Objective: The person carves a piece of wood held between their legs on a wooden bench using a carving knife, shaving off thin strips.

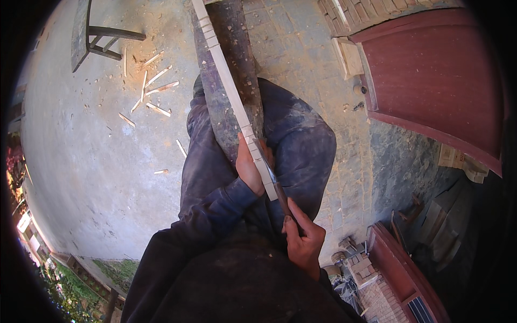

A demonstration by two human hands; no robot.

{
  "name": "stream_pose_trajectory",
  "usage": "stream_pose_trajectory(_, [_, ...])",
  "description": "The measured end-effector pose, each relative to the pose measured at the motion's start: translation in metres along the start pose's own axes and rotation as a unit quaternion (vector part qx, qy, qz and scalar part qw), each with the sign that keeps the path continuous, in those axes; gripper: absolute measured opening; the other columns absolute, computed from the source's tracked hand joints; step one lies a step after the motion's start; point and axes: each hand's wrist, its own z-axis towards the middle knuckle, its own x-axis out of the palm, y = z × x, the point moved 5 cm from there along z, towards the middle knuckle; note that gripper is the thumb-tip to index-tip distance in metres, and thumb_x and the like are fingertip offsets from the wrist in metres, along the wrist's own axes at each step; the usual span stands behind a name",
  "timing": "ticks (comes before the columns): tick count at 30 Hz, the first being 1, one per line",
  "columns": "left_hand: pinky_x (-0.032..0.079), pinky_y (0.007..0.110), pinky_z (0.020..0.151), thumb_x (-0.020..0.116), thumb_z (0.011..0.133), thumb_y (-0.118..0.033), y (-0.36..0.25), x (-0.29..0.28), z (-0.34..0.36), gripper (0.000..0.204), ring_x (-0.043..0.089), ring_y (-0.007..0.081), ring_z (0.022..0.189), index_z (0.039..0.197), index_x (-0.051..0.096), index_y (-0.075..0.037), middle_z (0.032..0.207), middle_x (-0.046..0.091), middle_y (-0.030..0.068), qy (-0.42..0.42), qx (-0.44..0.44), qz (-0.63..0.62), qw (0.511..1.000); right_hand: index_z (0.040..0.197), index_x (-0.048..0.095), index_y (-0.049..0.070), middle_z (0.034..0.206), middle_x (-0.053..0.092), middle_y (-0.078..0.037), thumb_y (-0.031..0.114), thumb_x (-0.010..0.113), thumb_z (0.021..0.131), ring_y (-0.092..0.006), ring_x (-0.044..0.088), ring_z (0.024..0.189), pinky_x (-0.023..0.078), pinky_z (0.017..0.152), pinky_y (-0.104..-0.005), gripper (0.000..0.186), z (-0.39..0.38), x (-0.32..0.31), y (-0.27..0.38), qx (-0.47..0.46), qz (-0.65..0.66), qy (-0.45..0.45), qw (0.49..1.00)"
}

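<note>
- A long, pale wooden strip, marked with crosswise lines, is running from the top edge, left of middle, down to the centre of the frame.
- It is lying along a dark, worn wooden bench, which is extending between the person's knees.
- The left hand, at the centre, is gripping the strip near its lower end, thumb on one side and fingers on the other.
- The right hand, lower right of centre, is closing its fingers around the dark handle of a bladed tool; the metal blade is pointing up along the strip's lower end, though whether it is touching is hard to tell.
- Loose wood slivers are lying on the floor, upper left, near a wooden stool.
- A large dark-red panel is filling the upper right.
</note>
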Motion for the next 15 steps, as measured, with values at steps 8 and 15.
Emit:
stream_pose_trajectory(8, [0.035,0.033,0.038,0.028,0.113,-0.058,0.007,-0.005,0.004,0.066,0.041,0.02,0.044,0.069,0.047,-0.013,0.052,0.039,0.0043,-0.024,-0.004,-0.03,0.999,0.138,0.069,0.002,0.088,0.075,-0.015,-0.003,0.066,0.098,-0.0123,0.067,0.071,0.053,0.064,-0.0292,0.041,0.01,0.007,-0.003,-0.051,-0.019,-0.01,0.998])
stream_pose_trajectory(15, [0.037,0.033,0.041,0.025,0.113,-0.059,-0.005,0.01,-0.005,0.068,0.043,0.0199,0.043,0.07,0.049,-0.012,0.052,0.04,0.0037,-0.038,0.012,0.037,0.999,0.137,0.07,0.0,0.08,0.07,-0.011,-0.005,0.067,0.094,-0.0134,0.062,0.065,0.05,0.061,-0.0293,0.043,0.0,-0.015,0.006,-0.091,-0.076,-0.079,0.99])
